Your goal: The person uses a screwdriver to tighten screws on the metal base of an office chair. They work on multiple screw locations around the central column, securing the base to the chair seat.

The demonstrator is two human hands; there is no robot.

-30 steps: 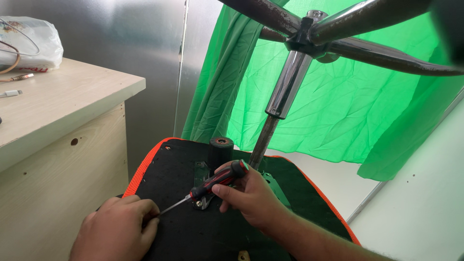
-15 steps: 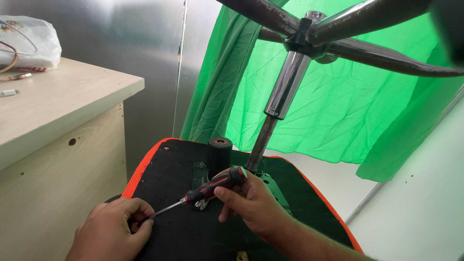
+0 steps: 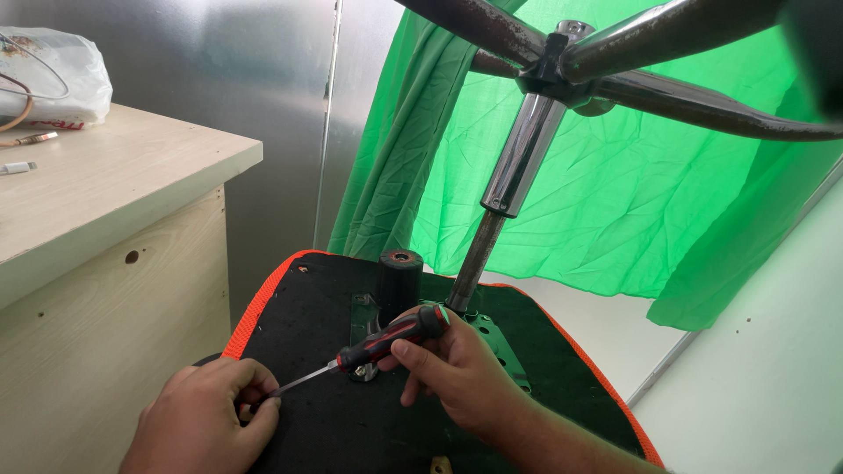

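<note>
An office chair lies upside down, its black seat underside (image 3: 334,421) edged in orange facing up. A chrome gas cylinder (image 3: 518,158) rises from the green metal plate (image 3: 492,338) to the dark star base (image 3: 615,61) overhead. My right hand (image 3: 457,373) grips a screwdriver (image 3: 391,338) by its red and black handle, the shaft slanting down to the left. My left hand (image 3: 206,426) is curled at the shaft's tip, pinching it against the seat underside. A black knob (image 3: 399,281) stands just behind the handle.
A light wooden desk (image 3: 105,263) stands close on the left, carrying a white plastic bag (image 3: 48,79) and cables. Green cloth (image 3: 615,193) hangs behind the chair before a metallic wall. A white wall slants along the right.
Both hands have shifted slightly, keeping the screwdriver at about the same slant; my left hand stays at its tip.
</note>
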